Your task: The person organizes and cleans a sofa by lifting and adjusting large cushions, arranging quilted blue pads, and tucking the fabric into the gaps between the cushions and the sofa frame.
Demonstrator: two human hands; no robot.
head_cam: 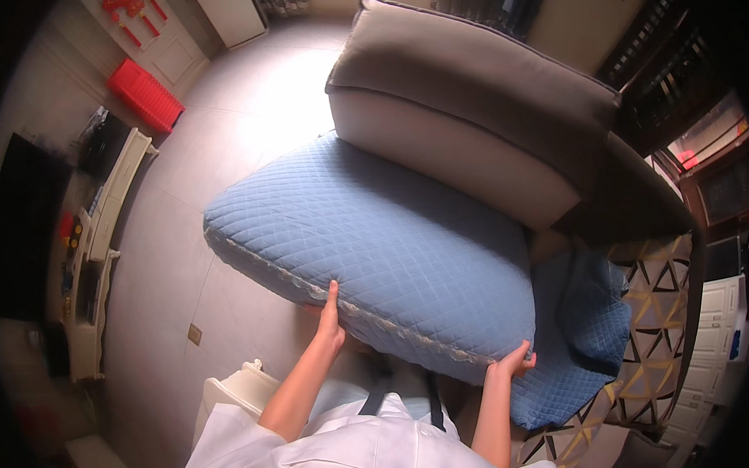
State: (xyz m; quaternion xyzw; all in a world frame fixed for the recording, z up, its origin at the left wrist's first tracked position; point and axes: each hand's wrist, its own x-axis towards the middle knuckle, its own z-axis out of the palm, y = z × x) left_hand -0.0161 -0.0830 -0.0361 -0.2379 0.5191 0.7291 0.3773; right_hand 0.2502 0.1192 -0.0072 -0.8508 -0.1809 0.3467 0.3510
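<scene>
A thick sofa seat cushion with a quilted blue cover (381, 234) spans the middle of the view, its near edge tilted and raised. My left hand (330, 321) grips that near edge, thumb on top and fingers hidden below. At the near right corner my right hand (512, 362) holds the cushion the same way. Frayed pale trim runs along the near edge. The cushion's far side meets the grey sofa armrest (471, 80). A second blue quilted cover (577, 359) lies rumpled on the sofa to the right.
Geometric-patterned back cushions (652, 331) line the sofa on the right. A cream side table (236, 385) stands close by my left arm. Farther left are a cream TV cabinet (105, 220), a stack of red plastic stools (145, 98) and the tiled floor (165, 236).
</scene>
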